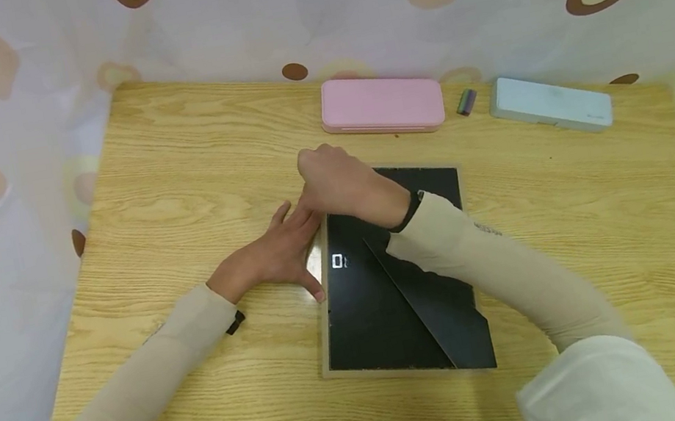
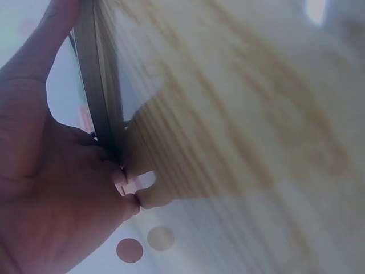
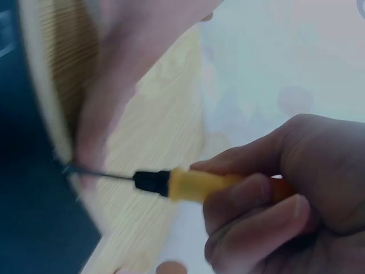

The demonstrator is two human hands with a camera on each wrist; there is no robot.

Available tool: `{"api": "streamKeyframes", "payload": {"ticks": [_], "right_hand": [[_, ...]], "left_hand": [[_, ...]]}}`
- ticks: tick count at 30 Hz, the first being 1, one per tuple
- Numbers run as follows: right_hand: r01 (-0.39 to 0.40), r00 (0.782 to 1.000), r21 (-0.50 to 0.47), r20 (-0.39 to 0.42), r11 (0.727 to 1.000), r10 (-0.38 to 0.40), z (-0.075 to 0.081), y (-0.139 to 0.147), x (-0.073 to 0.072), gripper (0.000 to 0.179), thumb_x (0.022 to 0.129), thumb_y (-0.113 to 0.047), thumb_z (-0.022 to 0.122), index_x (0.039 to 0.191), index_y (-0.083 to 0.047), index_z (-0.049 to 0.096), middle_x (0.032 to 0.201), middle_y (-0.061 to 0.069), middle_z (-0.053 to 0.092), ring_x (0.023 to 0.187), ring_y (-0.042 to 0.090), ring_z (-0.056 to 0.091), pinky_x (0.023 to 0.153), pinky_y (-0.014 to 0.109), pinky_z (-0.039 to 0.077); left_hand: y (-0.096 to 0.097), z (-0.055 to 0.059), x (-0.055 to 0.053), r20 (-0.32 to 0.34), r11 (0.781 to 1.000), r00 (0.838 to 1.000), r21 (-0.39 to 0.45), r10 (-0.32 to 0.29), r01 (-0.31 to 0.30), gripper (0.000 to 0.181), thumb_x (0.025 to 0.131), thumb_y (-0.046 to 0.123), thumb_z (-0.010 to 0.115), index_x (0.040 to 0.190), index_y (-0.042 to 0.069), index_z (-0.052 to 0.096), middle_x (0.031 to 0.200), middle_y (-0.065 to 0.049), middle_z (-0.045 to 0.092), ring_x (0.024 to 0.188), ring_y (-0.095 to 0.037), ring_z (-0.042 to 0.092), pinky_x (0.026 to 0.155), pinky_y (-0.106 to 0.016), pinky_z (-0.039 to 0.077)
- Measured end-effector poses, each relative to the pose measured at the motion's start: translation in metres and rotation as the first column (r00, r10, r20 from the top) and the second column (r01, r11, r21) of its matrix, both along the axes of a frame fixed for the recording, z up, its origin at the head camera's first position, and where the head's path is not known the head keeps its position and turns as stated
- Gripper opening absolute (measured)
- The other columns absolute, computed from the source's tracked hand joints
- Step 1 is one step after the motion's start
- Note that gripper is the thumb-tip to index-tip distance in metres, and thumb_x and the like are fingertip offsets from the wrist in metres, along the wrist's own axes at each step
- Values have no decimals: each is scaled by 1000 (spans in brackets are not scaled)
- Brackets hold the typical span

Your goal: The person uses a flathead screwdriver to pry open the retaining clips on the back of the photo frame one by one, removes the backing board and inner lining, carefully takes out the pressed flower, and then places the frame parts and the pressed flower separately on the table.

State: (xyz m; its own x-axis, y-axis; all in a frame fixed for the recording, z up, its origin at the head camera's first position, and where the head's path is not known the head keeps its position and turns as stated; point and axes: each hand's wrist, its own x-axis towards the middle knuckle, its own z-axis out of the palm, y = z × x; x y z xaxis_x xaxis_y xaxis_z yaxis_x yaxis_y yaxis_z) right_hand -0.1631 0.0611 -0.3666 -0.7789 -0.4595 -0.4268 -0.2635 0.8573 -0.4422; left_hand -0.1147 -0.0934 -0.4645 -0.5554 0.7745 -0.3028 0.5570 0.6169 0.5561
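A picture frame lies face down on the table, its black back up, with a black easel leg and a small metal hanger. My left hand rests along its left edge, thumb and fingers spread; in the left wrist view, the hand is beside the frame's side. My right hand grips a screwdriver with a yellow handle, black collar and thin metal shaft. Its tip is right at the border between the black back and the wooden rim, close to the left fingers. In the head view the right hand hides the screwdriver.
Along the back of the wooden table lie a pink case, a small green and purple block and a pale blue case. A white curtain with brown and beige spots hangs behind and at the sides.
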Motion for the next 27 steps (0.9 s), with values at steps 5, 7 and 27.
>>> {"api": "streamKeyframes", "payload": {"ticks": [5, 7, 27], "right_hand": [[60, 998, -23, -27, 998, -60, -7, 23, 4, 30, 96, -8, 52, 72, -3, 69, 57, 1, 53, 48, 13, 49, 49, 26, 39], [64, 997, -36, -41, 997, -65, -9, 32, 7, 28, 98, -11, 54, 81, -3, 74, 65, 3, 63, 55, 15, 57, 54, 28, 45], [142, 983, -187, -91, 972, -161, -18, 74, 44, 21, 98, -18, 64, 105, -1, 74, 105, 14, 73, 82, 24, 69, 78, 41, 55]], "left_hand": [[1, 2, 1, 23, 1000, 1000, -7, 17, -17, 159, 54, 62, 91, 157, 0, -12, 165, -16, -18, 152, -33, -15, 119, -57, -2], [1, 3, 1, 25, 1000, 999, -9, 22, -21, 159, 54, 61, 92, 157, -2, -11, 165, -17, -17, 152, -33, -14, 119, -56, -1], [-12, 11, 26, 26, 999, 999, -24, 36, -35, 125, 77, 53, 80, 159, 1, 2, 167, -13, -6, 153, -30, -7, 120, -55, 3]]}}
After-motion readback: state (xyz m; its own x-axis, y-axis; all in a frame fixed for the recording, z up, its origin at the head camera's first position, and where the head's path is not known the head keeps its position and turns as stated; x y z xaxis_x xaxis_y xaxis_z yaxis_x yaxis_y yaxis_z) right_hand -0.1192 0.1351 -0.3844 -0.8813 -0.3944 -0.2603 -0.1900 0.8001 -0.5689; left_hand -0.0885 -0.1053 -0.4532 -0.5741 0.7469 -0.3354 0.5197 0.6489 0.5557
